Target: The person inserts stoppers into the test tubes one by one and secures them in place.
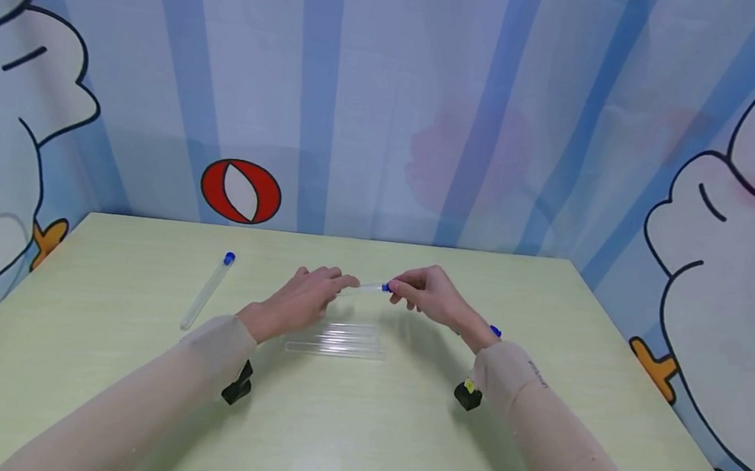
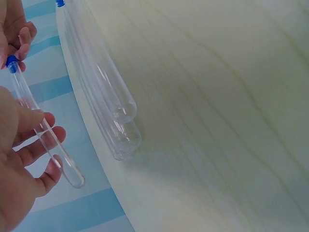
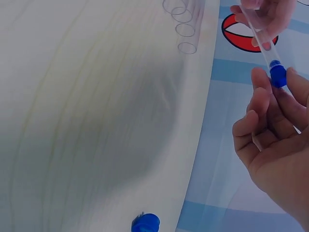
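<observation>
My left hand (image 1: 302,298) pinches a clear test tube (image 2: 71,166) between thumb and fingers, holding it roughly level above the table. At the tube's mouth is a blue cap (image 3: 278,77), pinched by the thumb and fingertips of my right hand (image 1: 432,295). The cap's plug end sits inside the mouth in the right wrist view. Below the hands, several clear uncapped test tubes (image 1: 339,339) lie side by side on the table, rounded ends to the left.
On the left of the table (image 1: 355,448) lies another test tube (image 1: 204,295) with a blue cap on its far end. Loose blue caps (image 3: 146,223) lie to the right, partly hidden by my right wrist in the head view. A printed curtain (image 1: 392,99) hangs behind the table.
</observation>
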The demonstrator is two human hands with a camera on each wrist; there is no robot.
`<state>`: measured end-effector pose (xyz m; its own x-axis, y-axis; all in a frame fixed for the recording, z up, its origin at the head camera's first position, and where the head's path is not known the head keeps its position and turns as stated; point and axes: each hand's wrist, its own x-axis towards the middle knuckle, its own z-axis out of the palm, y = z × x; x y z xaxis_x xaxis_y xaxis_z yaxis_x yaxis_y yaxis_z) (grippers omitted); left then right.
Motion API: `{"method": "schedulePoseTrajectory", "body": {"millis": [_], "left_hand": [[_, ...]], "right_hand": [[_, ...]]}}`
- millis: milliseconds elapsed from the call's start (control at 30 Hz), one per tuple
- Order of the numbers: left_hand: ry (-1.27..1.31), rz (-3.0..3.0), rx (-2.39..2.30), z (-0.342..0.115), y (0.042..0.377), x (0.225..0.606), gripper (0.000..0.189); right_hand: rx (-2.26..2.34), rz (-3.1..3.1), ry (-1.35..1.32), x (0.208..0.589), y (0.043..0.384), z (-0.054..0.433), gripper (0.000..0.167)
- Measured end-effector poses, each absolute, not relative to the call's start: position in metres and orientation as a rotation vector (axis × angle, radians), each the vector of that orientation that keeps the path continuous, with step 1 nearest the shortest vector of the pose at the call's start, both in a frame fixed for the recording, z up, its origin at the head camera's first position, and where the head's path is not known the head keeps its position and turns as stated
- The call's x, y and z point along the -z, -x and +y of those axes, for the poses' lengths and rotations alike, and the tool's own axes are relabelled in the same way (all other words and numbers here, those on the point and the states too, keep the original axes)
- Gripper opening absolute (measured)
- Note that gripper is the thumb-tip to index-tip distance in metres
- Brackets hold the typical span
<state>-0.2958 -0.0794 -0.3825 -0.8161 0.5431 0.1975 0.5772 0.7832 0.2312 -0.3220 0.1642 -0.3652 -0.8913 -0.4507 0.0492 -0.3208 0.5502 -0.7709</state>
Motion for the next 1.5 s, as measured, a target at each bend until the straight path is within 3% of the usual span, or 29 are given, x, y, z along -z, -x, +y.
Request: {"method": "schedulePoseTrajectory", "body": {"millis": [333,500,867,1500], "left_hand": [[0.978,-2.825,0.558,-0.077,0.296,0.382,0.031],[1.036,-2.788,0.695,-0.074,0.296,0.381,0.028],[0.969,-2.823,0.624,-0.066,0.291,0.382,0.032],[0.894,-2.817,0.503,-0.063,0.293,0.381,0.028]], "right_hand": [[1.211,2.741,0.812,0.374,0.317,0.155,0.034],[1.281,2.766,0.74,0.38,0.315,0.149,0.04],[1.337,2.771,0.528,0.388,0.313,0.139,0.043],[1.245,2.788,0.553,0.385,0.316,0.137,0.049]]}}
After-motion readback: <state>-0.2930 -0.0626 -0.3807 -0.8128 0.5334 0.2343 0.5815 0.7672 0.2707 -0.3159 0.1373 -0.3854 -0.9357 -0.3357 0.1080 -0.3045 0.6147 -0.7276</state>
